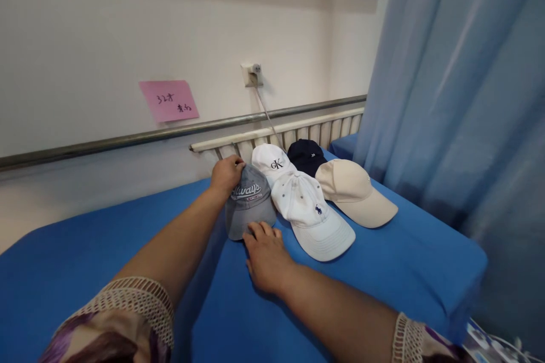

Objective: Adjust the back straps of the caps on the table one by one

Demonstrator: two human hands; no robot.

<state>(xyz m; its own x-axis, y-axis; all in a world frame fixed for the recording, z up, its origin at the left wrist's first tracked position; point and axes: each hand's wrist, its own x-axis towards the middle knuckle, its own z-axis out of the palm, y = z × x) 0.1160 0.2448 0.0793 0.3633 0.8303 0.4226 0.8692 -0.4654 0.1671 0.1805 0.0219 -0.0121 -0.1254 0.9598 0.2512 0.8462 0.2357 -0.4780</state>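
Observation:
A grey baseball cap (251,204) with white "Always" lettering sits on the blue-covered table, brim towards me. At the upper left of its crown, my left hand (229,174) pinches the fabric between thumb and fingers. My right hand (267,254) is palm down at the front, its fingertips touching the edge of the brim and its thumb apart from it. Right beside the grey cap lies a white cap (313,215) with a dark horse-rider logo. Behind are a white cap with "CK" letters (271,160) and a navy cap (305,153). A beige cap (353,187) lies to the right.
The blue cloth (128,238) covers the table up to the wall. A radiator (336,129) and a metal rail (221,123) run behind it. A cord drops from the wall socket (252,75). A pink note (169,101) hangs left; a blue curtain (451,79) hangs right.

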